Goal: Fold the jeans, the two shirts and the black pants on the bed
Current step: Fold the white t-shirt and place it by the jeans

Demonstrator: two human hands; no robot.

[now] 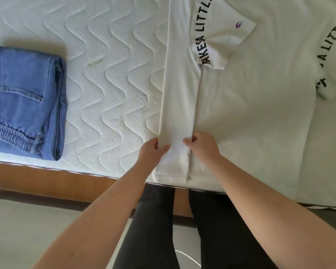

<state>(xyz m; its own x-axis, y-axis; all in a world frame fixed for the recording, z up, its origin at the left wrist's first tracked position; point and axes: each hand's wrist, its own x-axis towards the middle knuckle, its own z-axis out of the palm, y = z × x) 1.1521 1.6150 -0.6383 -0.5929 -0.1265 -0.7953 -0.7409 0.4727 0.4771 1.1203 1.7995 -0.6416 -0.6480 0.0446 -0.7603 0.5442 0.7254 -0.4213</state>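
A white shirt (pixel 250 98) with black lettering lies flat on the bed, hem toward me. Its left side is folded inward into a long strip (pixel 179 105), with the sleeve laid across the chest. My left hand (pixel 153 150) pinches the strip's outer edge near the hem. My right hand (pixel 201 145) grips the strip's inner edge beside it. The blue jeans (pixel 25 101) lie folded in a stack at the left of the mattress. White fabric with the same lettering (pixel 330 55) shows at the far right; I cannot tell whether it is a second shirt. No black pants lie in sight on the bed.
The quilted white mattress (pixel 105 78) shows bare between the jeans and the shirt. Its front edge sits on a brown wooden bed frame (pixel 47 179). My legs in black trousers (pixel 182 230) stand against the frame on a pale floor.
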